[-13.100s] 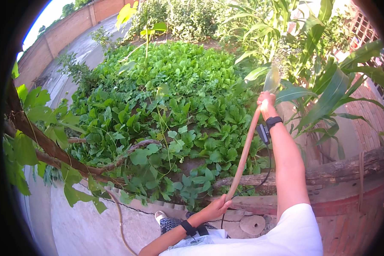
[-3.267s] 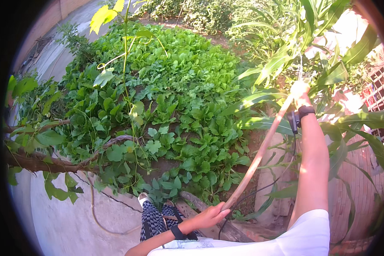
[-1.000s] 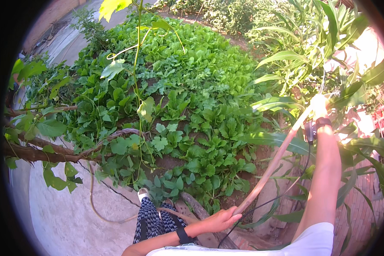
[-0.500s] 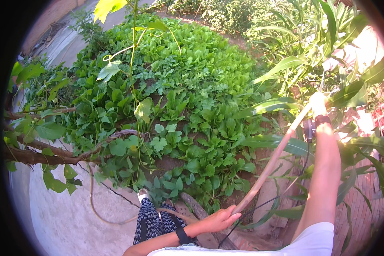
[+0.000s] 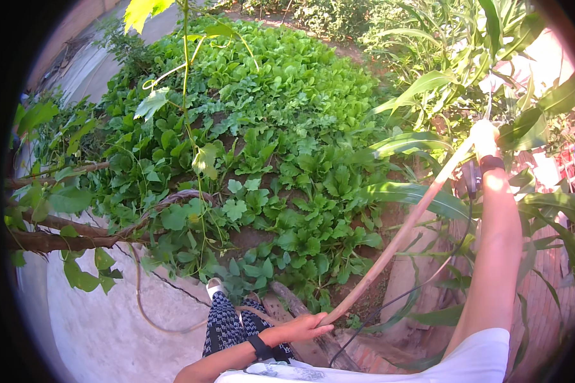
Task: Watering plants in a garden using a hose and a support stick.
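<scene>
Both hands grip one long wooden pole (image 5: 396,239), which slants from low near the body up toward the right. Low in the view, the left hand (image 5: 298,329) is curled loosely round the pole's near end, with a dark band at its wrist. High up on the right, the right hand (image 5: 483,135) is closed round the far part of the pole, washed out by sun, with a black wristband (image 5: 492,163) just below it. Whatever sits at the pole's top end is lost among leaves and glare, so I cannot tell what it is.

Just beside the pole, long corn leaves (image 5: 421,83) cross in front of it and crowd around the right hand. A thin dark cord (image 5: 402,297) hangs under the pole and runs down to the ground near the left hand. To the left of the pole lies a thick bed of leafy greens (image 5: 268,127), filling the middle of the view. Nearer still, a vine stem (image 5: 185,83) with pale leaves rises through the greens. A brown branch (image 5: 64,239) reaches in from the left edge. Below it is a pale concrete floor (image 5: 102,325), where a thin hose (image 5: 150,313) loops. A patterned trouser leg (image 5: 227,325) and a light shoe (image 5: 215,285) stand at the bed's near edge.
</scene>
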Demonstrator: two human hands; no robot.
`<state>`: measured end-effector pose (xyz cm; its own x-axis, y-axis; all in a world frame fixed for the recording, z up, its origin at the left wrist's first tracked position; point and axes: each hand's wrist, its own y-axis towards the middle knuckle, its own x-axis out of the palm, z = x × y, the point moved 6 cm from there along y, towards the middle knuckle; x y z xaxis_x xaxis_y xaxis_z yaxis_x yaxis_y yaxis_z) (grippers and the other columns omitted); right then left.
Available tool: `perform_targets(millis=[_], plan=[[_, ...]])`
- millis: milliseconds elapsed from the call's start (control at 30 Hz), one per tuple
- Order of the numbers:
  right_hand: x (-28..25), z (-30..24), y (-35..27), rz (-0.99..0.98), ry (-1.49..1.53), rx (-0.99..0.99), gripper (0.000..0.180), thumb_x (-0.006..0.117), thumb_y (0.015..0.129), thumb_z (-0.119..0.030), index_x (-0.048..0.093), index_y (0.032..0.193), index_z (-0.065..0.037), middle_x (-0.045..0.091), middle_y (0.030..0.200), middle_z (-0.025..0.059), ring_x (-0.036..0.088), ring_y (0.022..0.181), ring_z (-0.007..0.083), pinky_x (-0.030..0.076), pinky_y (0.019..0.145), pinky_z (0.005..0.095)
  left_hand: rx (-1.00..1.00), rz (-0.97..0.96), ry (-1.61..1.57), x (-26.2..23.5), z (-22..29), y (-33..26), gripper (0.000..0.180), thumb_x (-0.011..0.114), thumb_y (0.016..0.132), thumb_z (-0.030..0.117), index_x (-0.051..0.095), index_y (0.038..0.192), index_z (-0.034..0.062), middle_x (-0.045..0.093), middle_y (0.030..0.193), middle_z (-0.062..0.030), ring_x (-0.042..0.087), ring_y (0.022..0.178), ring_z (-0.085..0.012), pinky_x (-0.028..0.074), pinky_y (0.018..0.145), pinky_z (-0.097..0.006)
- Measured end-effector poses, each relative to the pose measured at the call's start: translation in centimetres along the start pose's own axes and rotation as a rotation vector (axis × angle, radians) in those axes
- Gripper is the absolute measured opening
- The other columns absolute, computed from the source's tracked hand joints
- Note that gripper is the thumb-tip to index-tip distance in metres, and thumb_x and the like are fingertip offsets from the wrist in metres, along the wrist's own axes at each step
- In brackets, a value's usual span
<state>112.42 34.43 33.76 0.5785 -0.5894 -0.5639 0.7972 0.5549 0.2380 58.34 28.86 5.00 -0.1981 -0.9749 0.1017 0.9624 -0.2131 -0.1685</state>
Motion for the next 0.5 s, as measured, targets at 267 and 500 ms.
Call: perform_targets(millis=[267,500], plan=[[0.3,-0.7,0.0,0.002,-0.007,0.021,0.013,0.056,0.067,-0.020,0.065,0.073,-0.012,0.062,0.074,0.0058,0.061,0.067,0.0167,0.047,0.049,0.0324,0.011,-0.023,0.001,0.7,1.9,-0.6,0.037,0.040,0.084,0.037,0.040,0.095,0.0018,0.047,0.061,-0.0142,0.051,0.057,-0.0266,0.039,0.053,-0.035],[1.7,-0.7,0.3,0.104,-0.074,0.028,0.011,0.055,0.065,-0.018,0.065,0.068,-0.014,0.062,0.066,0.0020,0.060,0.061,0.0163,0.044,0.043,0.0320,0.034,-0.041,-0.028,0.8,2.3,-0.6,0.038,0.040,0.084,0.037,0.040,0.096,0.0015,0.047,0.061,-0.0141,0.051,0.057,-0.0268,0.039,0.053,-0.035]])
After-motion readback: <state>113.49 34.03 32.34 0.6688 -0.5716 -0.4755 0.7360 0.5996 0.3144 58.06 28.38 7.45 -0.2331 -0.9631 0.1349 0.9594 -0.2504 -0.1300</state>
